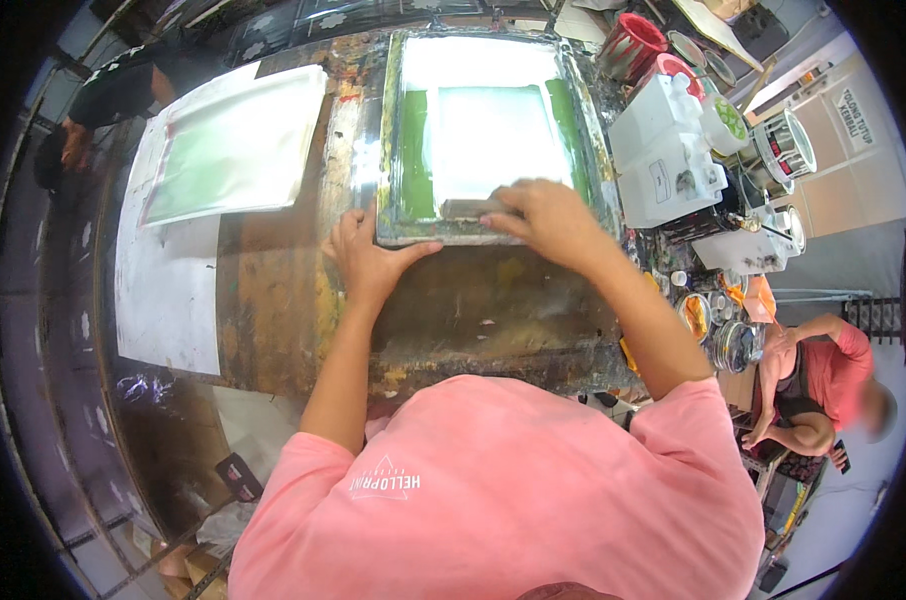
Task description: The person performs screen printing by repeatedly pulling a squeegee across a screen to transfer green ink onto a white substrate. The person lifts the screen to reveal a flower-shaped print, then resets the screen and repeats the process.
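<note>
A screen printing frame [385, 140] lies on the stained work table, its mesh green at the sides with a bright white area in the middle. My right hand [553, 225] is closed around a squeegee [466, 208], which rests on the near part of the mesh. At the frame's near left corner is my left hand [363, 255], fingers spread and thumb stretched along the near edge. It touches the frame without wrapping round it. The squeegee's right end is hidden under my right fingers.
Left of the frame lie pale green-tinted sheets [238, 150] over white paper [168, 300]. To the right stand white plastic containers [663, 150], a red-stained tub [633, 45] and several jars. One person sits at the right [823, 380]; another person's arm [78, 140] shows far left.
</note>
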`<action>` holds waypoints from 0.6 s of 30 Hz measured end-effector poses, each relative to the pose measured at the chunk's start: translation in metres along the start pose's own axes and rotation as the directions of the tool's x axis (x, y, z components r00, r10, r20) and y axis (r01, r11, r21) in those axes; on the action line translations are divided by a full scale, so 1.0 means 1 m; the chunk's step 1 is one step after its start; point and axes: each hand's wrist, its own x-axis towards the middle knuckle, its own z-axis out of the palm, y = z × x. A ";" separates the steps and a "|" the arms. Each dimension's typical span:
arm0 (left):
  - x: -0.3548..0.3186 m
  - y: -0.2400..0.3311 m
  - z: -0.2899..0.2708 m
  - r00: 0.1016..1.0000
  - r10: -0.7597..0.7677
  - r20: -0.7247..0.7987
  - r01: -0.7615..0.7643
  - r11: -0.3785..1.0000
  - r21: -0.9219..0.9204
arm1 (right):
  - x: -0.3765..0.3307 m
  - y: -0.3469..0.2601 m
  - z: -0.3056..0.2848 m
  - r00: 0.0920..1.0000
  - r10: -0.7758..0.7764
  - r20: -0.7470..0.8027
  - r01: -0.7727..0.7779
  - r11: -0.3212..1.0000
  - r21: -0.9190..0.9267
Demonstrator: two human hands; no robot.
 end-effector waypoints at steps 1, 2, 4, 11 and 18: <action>-0.002 -0.004 0.007 0.994 0.083 -0.067 -0.069 0.980 0.189 | -0.008 -0.001 0.014 0.999 0.018 -0.047 -0.019 0.999 -0.035; -0.003 -0.006 0.009 0.997 0.067 -0.040 -0.060 0.985 0.159 | -0.015 -0.003 0.030 0.995 0.032 -0.092 -0.038 0.997 -0.067; -0.004 -0.012 0.012 1.000 0.023 0.011 -0.024 0.994 0.109 | -0.019 -0.005 0.043 0.991 0.023 -0.134 -0.038 0.993 -0.112; -0.005 -0.019 0.012 0.997 0.076 0.029 -0.078 0.995 0.064 | 0.046 0.037 0.054 0.976 -0.053 -0.211 0.013 0.982 -0.190; -0.002 -0.021 0.013 0.987 0.148 -0.059 -0.145 0.988 0.043 | 0.165 0.116 0.033 0.987 -0.027 -0.157 -0.012 0.969 -0.245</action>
